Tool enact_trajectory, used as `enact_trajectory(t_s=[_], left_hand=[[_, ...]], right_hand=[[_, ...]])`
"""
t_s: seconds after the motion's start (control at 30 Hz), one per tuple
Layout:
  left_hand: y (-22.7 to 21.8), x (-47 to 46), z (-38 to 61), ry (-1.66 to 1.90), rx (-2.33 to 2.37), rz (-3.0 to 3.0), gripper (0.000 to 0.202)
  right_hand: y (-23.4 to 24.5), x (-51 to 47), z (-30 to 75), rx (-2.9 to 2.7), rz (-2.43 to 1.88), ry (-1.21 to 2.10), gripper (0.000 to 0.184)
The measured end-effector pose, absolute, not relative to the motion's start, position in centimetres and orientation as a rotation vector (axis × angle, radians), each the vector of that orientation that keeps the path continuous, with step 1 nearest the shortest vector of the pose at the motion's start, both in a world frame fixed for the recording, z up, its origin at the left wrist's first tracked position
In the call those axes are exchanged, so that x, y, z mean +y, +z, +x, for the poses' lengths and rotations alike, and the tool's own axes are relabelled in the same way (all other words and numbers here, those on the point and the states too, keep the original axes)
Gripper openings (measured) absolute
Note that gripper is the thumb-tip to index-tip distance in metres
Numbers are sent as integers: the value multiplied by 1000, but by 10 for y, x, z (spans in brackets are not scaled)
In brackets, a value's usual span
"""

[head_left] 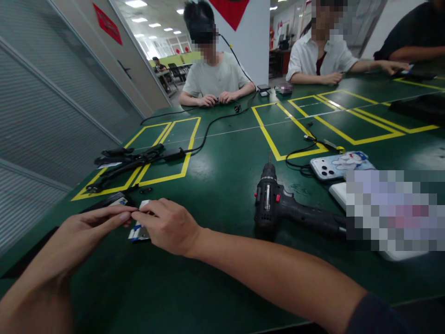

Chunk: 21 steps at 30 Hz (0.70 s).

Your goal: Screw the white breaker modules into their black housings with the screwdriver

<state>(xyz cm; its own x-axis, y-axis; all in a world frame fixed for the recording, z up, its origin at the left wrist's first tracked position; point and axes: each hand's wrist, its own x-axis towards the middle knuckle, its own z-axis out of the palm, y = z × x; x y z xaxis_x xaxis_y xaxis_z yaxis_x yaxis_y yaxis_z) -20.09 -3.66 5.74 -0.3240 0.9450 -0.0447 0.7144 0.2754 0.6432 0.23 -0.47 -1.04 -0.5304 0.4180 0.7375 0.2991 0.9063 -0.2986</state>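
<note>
My left hand [88,232] and my right hand [167,225] meet fingertip to fingertip near the front left of the green table [222,185]. Both pinch together at one spot, on something too small to make out. Under my right hand lies a small white and blue part [138,233]. A dark flat part [113,200] with a white label lies just behind my left fingers. A black cordless drill [278,204] lies on its side to the right of my right wrist, bit pointing away.
Black tools and a power adapter [132,160] with cable lie in a yellow-taped box at left. A phone [339,164] in a cartoon case and a white device [340,192] sit at right. Three people sit across the table, hands on it.
</note>
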Motion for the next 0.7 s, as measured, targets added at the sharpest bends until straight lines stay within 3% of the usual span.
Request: enact_trajectory(t_s=[0.7], left_hand=[[54,-33,-210,561,2136,1361,57]], right_hand=[[-12,-6,-2,-2181,-567,70,27]])
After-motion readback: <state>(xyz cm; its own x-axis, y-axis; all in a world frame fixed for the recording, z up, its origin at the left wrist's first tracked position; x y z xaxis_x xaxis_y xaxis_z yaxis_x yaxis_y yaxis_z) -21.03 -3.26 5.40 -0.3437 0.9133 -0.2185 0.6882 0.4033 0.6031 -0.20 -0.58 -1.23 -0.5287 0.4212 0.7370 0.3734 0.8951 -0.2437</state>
